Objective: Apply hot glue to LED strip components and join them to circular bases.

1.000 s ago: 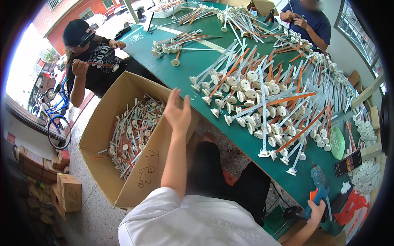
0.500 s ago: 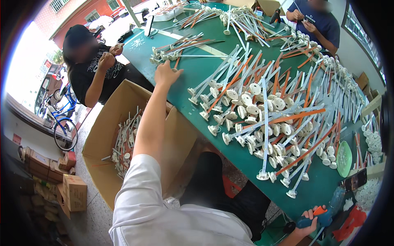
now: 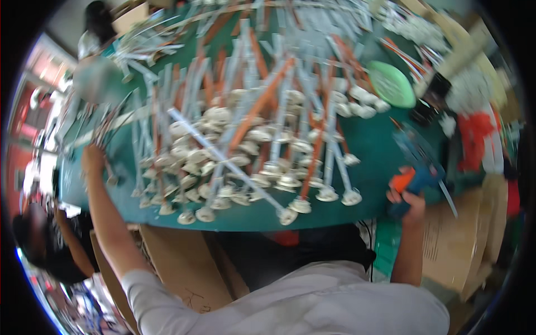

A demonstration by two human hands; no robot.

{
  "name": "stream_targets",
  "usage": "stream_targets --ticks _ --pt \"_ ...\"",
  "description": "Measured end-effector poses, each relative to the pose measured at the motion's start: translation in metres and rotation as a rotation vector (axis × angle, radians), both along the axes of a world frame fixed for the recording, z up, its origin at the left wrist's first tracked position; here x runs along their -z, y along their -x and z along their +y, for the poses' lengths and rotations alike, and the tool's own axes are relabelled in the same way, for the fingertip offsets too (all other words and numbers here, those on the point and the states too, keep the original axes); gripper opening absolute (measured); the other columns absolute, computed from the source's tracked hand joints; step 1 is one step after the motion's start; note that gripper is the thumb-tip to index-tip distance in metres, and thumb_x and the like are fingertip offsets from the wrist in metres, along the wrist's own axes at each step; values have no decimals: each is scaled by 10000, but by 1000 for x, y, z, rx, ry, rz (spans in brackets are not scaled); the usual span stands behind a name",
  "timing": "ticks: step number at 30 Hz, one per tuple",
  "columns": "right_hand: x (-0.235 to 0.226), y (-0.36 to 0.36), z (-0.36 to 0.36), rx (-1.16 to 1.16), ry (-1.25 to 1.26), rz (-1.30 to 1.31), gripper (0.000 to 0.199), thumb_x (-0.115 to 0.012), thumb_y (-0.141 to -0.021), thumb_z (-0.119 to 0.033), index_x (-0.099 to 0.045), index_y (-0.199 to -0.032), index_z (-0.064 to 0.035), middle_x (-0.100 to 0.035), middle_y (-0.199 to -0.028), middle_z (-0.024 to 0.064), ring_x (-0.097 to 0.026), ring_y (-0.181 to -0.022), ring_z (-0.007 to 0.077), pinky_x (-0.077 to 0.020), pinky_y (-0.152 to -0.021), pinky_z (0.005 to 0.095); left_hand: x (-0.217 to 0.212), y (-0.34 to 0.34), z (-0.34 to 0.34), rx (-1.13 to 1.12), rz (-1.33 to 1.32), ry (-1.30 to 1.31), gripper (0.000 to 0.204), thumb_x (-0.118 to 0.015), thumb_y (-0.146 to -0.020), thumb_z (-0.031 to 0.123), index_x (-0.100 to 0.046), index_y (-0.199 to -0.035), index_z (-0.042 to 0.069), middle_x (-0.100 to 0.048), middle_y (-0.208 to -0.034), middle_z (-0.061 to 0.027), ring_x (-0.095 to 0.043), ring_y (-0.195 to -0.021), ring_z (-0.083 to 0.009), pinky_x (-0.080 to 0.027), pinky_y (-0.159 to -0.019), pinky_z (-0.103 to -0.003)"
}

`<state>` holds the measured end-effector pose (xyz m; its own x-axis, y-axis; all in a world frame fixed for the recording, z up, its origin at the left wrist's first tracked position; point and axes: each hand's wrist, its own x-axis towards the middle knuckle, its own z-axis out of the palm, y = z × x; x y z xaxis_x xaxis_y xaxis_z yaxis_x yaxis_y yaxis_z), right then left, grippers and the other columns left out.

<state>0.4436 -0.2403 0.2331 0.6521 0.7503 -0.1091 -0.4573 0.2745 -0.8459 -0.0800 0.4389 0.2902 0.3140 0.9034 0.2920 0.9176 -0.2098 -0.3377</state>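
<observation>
My right hand (image 3: 412, 205) is closed round the handle of a blue glue gun (image 3: 429, 172) with an orange trigger, its nozzle pointing up and away over the table's right part. A thin pale stick juts from its rear. My left arm stretches to the far left, where my left hand (image 3: 94, 159) is at a small bunch of strips (image 3: 104, 131). Blur hides its fingers, and whether they hold a strip I cannot tell. Between my hands lies a big pile of white and orange strips (image 3: 261, 109) with round white bases (image 3: 218, 116), mostly toward me.
A green table (image 3: 368, 167) carries everything. On its right are a light green bowl (image 3: 391, 84), a dark phone (image 3: 435, 92) and a red bag (image 3: 477, 139). An open cardboard box (image 3: 184, 268) stands below the left edge. Another person (image 3: 53, 240) sits at left.
My view has swung to the right, so the pile now sits in the middle. The glue gun is lifted higher over the table; my left hand stays by the left bunch.
</observation>
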Motion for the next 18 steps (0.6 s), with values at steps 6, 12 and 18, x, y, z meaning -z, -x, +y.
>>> stream_targets --ticks 6,12,18 --pt "-2 -4 -3 6 -63 47 549 -691 -775 -139 -506 -1278 -22 -617 -1029 231 -579 -689 224 -463 -658 360 -53 24 -1 -173 30 -54 254 -607 -881 263 -706 -1032 85 -702 -1060 -171 -672 -965 -392 -547 -803 -488" --pt "8 -9 -5 -122 -179 69 419 -686 -818 -141 -573 -1205 -25 -634 -1045 244 -656 -758 263 -526 -719 383 -71 51 -72 33 -754 -359 407 -638 -903 364 -658 -1233 126 -745 -998 -102 -718 -929 -251 -553 -798 -371" --pt "4 -11 -6 -193 -248 85 359 -707 -825 -133 -604 -1153 -31 -641 -1034 228 -665 -729 256 -530 -713 375 -46 -122 -338 478 -1523 90 193 -651 -944 102 -661 -1057 -53 -696 -1043 -164 -683 -949 -200 -593 -788 -275"
